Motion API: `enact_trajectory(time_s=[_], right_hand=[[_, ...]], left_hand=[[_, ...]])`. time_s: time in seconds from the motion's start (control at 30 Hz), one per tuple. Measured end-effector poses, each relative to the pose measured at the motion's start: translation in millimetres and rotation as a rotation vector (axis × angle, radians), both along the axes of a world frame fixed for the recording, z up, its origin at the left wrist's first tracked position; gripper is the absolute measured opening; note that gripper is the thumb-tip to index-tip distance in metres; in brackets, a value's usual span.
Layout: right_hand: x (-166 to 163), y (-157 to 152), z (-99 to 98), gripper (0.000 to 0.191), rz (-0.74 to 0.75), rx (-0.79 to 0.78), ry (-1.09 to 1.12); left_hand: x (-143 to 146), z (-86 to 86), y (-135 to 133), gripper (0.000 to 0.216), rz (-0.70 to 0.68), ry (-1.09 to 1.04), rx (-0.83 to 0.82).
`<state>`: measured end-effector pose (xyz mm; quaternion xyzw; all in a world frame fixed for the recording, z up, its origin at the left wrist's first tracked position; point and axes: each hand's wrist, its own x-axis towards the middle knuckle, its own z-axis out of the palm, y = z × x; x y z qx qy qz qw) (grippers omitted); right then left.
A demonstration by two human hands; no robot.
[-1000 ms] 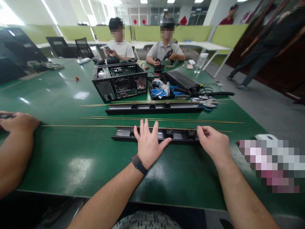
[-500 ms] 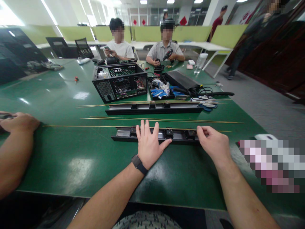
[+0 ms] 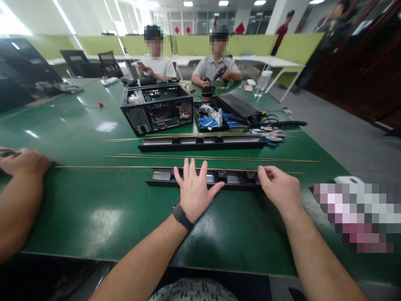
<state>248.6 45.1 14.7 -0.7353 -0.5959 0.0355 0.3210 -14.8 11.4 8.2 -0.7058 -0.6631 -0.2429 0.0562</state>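
My left hand (image 3: 196,184) lies spread over a long black rail (image 3: 213,186), its fingers reaching past the far edge and touching a thin brass rod (image 3: 103,167). Black blocks (image 3: 222,174) sit inside the rail's channel, and one is partly covered by my fingers. At the rail's right end, my right hand (image 3: 280,184) is closed, thumb and forefinger pinched on the brass rod. The rod runs along the rail's far side and sticks out past both ends. Whether it passes through the blocks cannot be made out.
Loose brass rods (image 3: 144,156) and a second black rail (image 3: 200,145) lie beyond. Behind them stand an open computer case (image 3: 156,108) and a tray of gloves (image 3: 211,117). Another person's hand (image 3: 26,162) rests at left. Two people sit opposite, one holding a power drill (image 3: 220,72).
My left hand's little finger has spread slightly outward. My right hand keeps its pinch in nearly the same place. The walking person at the far right has shifted.
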Motion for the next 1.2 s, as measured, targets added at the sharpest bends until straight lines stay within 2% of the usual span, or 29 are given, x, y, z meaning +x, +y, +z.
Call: enact_trajectory(time_s=[0.4, 0.77, 1.2], right_hand=[[0.5, 0.1, -0.4, 0.035, 0.001, 0.012, -0.009], [0.0, -0.1, 1.2, 0.036, -0.004, -0.006, 0.003], [1.3, 0.9, -3.0, 0.036, 0.010, 0.042, -0.019]], left_hand=[[0.6, 0.8, -1.4, 0.078, -0.006, -0.007, -0.010], [2.9, 3.2, -1.6, 0.052, 0.010, -0.016, 0.001], [3.3, 2.8, -0.6, 0.053, 0.043, -0.021, 0.019]])
